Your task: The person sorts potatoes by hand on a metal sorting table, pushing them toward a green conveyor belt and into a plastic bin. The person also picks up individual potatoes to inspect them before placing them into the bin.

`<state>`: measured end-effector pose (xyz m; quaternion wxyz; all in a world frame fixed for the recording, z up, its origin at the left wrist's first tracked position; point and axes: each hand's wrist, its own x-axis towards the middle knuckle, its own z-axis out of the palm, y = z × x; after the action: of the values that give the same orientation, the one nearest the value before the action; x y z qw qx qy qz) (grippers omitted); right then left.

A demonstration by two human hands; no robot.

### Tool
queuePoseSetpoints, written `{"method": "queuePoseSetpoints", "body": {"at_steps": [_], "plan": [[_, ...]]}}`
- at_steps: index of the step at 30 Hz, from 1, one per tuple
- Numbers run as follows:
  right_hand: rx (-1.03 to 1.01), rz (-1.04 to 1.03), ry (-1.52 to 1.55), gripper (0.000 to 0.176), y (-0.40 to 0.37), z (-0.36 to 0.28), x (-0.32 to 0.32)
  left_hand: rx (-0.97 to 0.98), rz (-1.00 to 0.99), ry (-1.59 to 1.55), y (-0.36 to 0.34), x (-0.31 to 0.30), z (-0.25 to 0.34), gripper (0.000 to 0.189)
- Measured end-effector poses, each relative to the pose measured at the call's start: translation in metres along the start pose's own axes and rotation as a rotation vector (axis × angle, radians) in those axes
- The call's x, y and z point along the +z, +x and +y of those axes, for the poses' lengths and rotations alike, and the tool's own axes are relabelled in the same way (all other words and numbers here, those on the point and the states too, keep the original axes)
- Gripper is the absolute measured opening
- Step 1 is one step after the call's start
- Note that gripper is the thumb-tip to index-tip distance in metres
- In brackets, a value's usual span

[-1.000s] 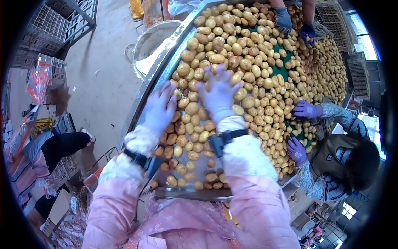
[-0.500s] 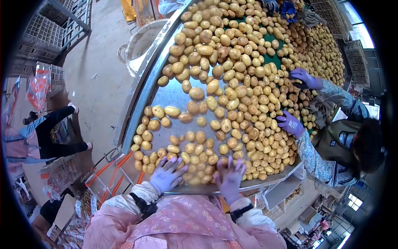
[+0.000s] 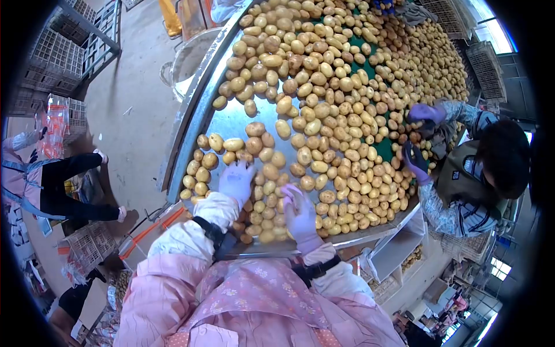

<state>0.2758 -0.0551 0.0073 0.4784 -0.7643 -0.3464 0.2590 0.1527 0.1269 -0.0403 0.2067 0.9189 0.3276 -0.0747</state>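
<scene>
My left hand (image 3: 236, 183), in a lilac glove, reaches over the near part of the metal sorting table (image 3: 224, 124). Its fingers are stretched out against a few yellow-brown potatoes (image 3: 254, 144). A short way to the right, my right hand (image 3: 301, 218), gloved alike, lies beside a cluster of potatoes (image 3: 270, 199) with its fingers apart. That cluster fills the gap between both hands. I see nothing gripped in either palm, though the fingertips partly cover what they touch.
A co-worker (image 3: 471, 173) in purple gloves handles potatoes at the right side. A large pale tub (image 3: 191, 63) stands beyond the left edge. Another person (image 3: 52, 179) is on the floor at left, near stacked crates (image 3: 55, 52). Crates (image 3: 487, 66) also stand far right.
Both hands have moved forward from the near edge, the left one farther. Potatoes in front of them are bunched farther up the table. The co-worker's hands have drawn closer together.
</scene>
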Motion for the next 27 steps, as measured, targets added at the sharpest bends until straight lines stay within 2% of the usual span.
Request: {"method": "queuePoseSetpoints", "body": {"at_steps": [1, 4, 6, 7, 8, 9, 10, 11, 12, 13, 15, 16, 17, 18, 19, 20, 22, 23, 25, 27], "plan": [[-0.081, -0.038, -0.211, 0.028, -0.013, -0.009, -0.020, -0.003, 0.005, -0.017, 0.002, 0.002, -0.005, 0.025], [0.569, 0.066, 0.298, 0.034, -0.074, 0.014, -0.052, -0.007, 0.099, -0.067, 0.001, -0.002, -0.012, 0.024], [0.688, 0.186, 0.672, 0.039, -0.102, 0.015, -0.067, 0.024, 0.269, -0.246, -0.012, -0.005, -0.006, 0.023], [0.738, 0.253, 0.867, 0.042, -0.109, 0.006, -0.073, -0.007, 0.206, -0.299, -0.023, -0.018, 0.013, 0.023], [0.766, 0.289, 0.926, 0.045, -0.114, -0.005, -0.071, 0.142, 0.177, -0.342, -0.035, -0.026, 0.038, 0.031], [0.792, 0.322, 0.984, 0.048, -0.107, -0.033, -0.063, 0.193, 0.071, -0.493, -0.054, -0.025, 0.070, 0.039], [0.813, 0.349, 1.041, 0.051, -0.105, -0.047, -0.062, 0.303, -0.157, -0.428, -0.065, -0.030, 0.104, 0.040], [0.814, 0.296, 0.907, 0.047, -0.112, -0.044, -0.066, 0.508, -0.140, -0.577, -0.082, -0.030, 0.131, 0.048], [0.815, 0.244, 0.771, 0.043, -0.121, -0.039, -0.069, 0.738, -0.053, -0.420, -0.098, -0.011, 0.141, 0.058], [0.816, 0.191, 0.632, 0.039, -0.132, -0.031, -0.073, 0.751, -0.115, -0.431, -0.109, 0.009, 0.141, 0.060], [0.333, 0.172, -0.126, 0.022, -0.171, 0.018, -0.094, 0.809, -0.185, -0.331, -0.111, 0.032, 0.117, 0.062], [0.517, 0.346, 0.306, 0.021, -0.193, 0.046, -0.133, 0.849, -0.190, -0.224, -0.110, 0.034, 0.095, 0.062], [0.636, 0.621, 0.740, 0.020, -0.215, 0.074, -0.171, 0.801, -0.222, -0.199, -0.116, 0.030, 0.073, 0.055], [0.705, 0.622, 0.074, 0.031, -0.235, 0.068, -0.217, 0.730, -0.247, -0.108, -0.118, 0.034, 0.052, 0.051], [0.396, 0.922, 0.333, 0.040, -0.287, 0.138, -0.271, 0.748, -0.194, -0.138, -0.119, 0.023, 0.032, 0.048], [0.580, 0.885, -0.263, 0.047, -0.283, 0.097, -0.318, 0.788, -0.097, -0.121, -0.119, 0.016, 0.015, 0.047], [0.588, 1.041, -0.542, 0.050, -0.326, 0.159, -0.391, 0.678, -0.061, 0.026, -0.120, 0.007, -0.013, 0.043], [0.676, 1.085, -0.632, 0.051, -0.320, 0.157, -0.399, 0.604, -0.012, 0.002, -0.120, 0.006, -0.018, 0.043], [0.457, 1.012, -0.402, 0.049, -0.287, 0.170, -0.385, 0.452, 0.071, -0.041, -0.123, 0.002, -0.028, 0.044], [0.297, 0.776, -0.261, 0.050, -0.177, 0.130, -0.289, 0.329, 0.095, -0.254, -0.125, 0.005, 0.004, 0.041]]}}
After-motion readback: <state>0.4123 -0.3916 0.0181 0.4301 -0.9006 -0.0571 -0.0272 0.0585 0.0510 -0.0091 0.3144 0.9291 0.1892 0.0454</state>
